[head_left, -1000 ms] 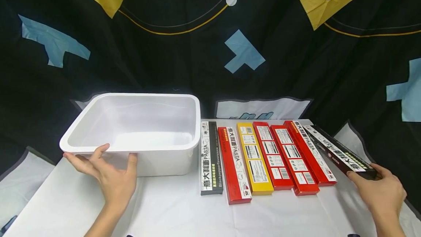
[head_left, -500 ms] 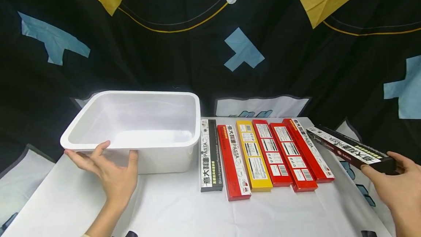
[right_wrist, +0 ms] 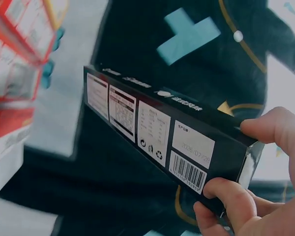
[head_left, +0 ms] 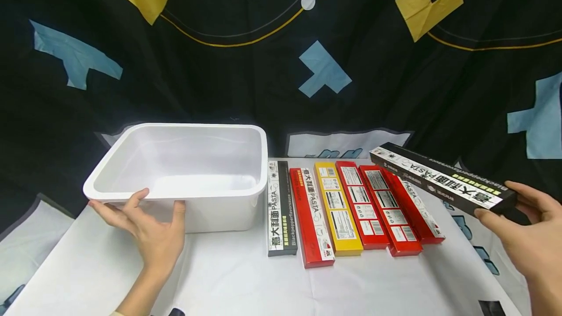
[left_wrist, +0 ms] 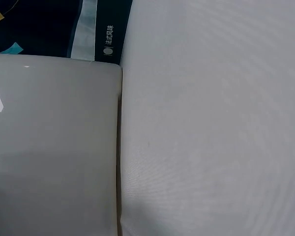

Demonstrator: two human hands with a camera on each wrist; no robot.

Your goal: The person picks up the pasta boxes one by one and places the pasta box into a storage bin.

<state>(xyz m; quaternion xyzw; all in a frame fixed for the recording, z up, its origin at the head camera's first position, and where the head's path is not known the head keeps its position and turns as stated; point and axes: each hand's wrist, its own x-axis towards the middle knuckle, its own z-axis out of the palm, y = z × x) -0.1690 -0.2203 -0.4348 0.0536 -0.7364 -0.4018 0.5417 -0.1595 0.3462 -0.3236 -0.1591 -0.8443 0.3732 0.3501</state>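
Carry the black box (head_left: 439,178) level in the air, pinched only at its near end by the right hand (head_left: 531,230), without brushing the nearby rightmost red box (head_left: 414,208), and steady the white bin (head_left: 219,213), gripped at its front rim by the left hand (head_left: 153,240).

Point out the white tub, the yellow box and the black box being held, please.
White tub (head_left: 224,214): head view, on its front outer wall.
Yellow box (head_left: 339,209): head view, on its upper face.
Held black box (right_wrist: 171,133): right wrist view, on its labelled side.
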